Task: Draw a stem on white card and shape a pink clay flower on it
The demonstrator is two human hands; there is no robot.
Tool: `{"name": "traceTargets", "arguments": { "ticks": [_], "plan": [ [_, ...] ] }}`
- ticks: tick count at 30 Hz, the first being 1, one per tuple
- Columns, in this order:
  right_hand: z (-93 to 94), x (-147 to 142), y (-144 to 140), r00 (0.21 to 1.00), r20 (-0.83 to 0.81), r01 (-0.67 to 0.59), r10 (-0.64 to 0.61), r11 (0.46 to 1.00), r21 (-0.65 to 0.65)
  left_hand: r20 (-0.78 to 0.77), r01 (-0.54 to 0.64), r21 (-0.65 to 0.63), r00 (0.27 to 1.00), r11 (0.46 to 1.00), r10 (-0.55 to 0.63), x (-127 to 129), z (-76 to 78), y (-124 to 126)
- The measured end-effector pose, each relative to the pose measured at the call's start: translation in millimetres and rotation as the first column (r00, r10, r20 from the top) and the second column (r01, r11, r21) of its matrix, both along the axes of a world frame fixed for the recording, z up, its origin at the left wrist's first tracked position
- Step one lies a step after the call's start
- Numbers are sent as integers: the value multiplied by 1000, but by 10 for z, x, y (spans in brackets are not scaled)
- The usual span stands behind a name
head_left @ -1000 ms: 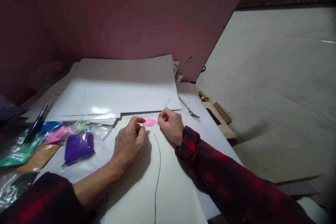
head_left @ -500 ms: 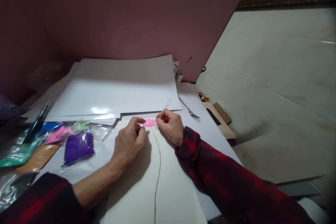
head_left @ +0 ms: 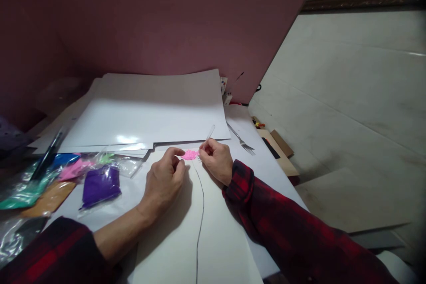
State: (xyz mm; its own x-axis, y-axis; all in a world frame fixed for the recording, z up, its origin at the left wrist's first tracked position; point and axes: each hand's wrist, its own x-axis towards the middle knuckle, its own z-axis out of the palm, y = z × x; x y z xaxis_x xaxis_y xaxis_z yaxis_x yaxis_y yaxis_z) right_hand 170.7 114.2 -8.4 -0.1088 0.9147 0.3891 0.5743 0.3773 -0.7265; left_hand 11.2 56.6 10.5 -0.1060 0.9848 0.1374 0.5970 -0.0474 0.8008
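A flat patch of pink clay (head_left: 190, 155) lies near the top of a white sheet (head_left: 173, 248), above a long drawn dark line. My right hand (head_left: 216, 158) pinches a clear plastic fork (head_left: 211, 131). Its handle sticks up past my fingers, and what look like pale tines show beside the clay's right edge. My left hand (head_left: 165, 176) rests on the sheet with its index finger reaching to the clay's left edge. Thumb and index are apart there, with nothing seen between them; the other fingers are curled and partly hidden.
Bagged clay, including a purple packet (head_left: 100, 186) and a brown packet (head_left: 49, 199), lies at left with a dark pen (head_left: 48, 153). Large white sheets (head_left: 156, 106) lean at the back. A metal fork (head_left: 242, 140) lies at right near the table edge.
My right hand and the plastic fork have shifted very slightly, the handle standing a little more upright. My left hand stays in place beside the clay.
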Motion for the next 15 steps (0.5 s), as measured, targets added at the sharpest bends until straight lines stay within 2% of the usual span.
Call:
{"name": "traceTargets", "arguments": {
  "ticks": [9, 15],
  "plan": [
    [-23, 4, 27, 998, -20, 54, -53, 998, 34, -6, 4, -6, 1000, 1000, -4, -2, 3, 1],
    [4, -11, 15, 984, -160, 84, -82, 996, 6, -5, 0, -4, 1000, 1000, 0, 1, 7, -4]
  ]
}}
